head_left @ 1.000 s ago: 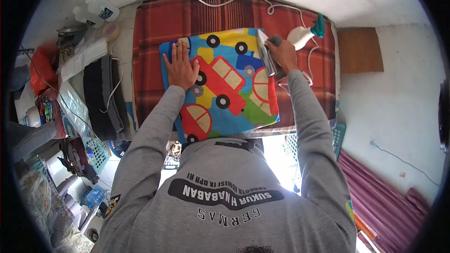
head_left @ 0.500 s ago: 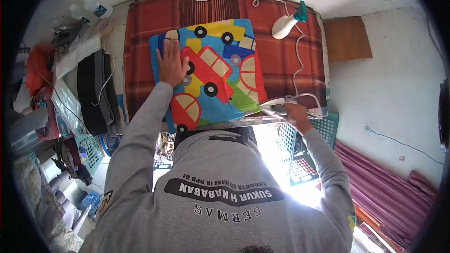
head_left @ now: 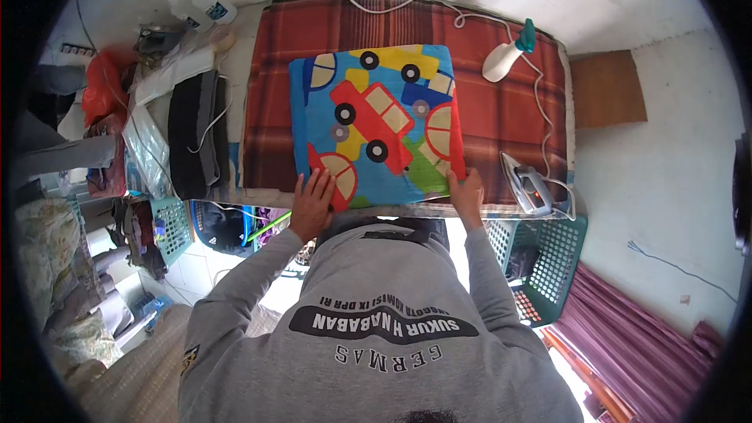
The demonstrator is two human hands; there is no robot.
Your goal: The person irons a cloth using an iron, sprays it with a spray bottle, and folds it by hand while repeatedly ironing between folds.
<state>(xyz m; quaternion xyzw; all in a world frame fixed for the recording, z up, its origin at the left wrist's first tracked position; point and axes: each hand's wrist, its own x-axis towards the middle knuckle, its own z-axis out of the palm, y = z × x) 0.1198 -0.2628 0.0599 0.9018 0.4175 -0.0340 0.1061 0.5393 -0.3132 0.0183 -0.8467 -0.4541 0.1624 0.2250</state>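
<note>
A folded cloth (head_left: 376,121) printed with colourful cars on blue lies flat before me. My left hand (head_left: 313,202) rests on its near left corner, open, fingers spread on the fabric. At the near right corner, my right hand (head_left: 468,194) has its thumb on the cloth and its other fingers curled at the edge; how firmly it grips is hard to see. To the right of that hand, a clothes iron (head_left: 527,186) sits on the padded cover, apart from both hands.
The cloth lies on a red plaid ironing pad (head_left: 266,110). A white spray bottle with a green head (head_left: 501,61) stands at the back right. The iron's white cord (head_left: 546,121) runs along the right side. Folded dark clothes (head_left: 192,137) lie left; a green basket (head_left: 560,266) is below right.
My right hand has let go of the iron, now resting farther right, and moved to the cloth's near right corner. My left hand slid from the upper left part down to the near edge.
</note>
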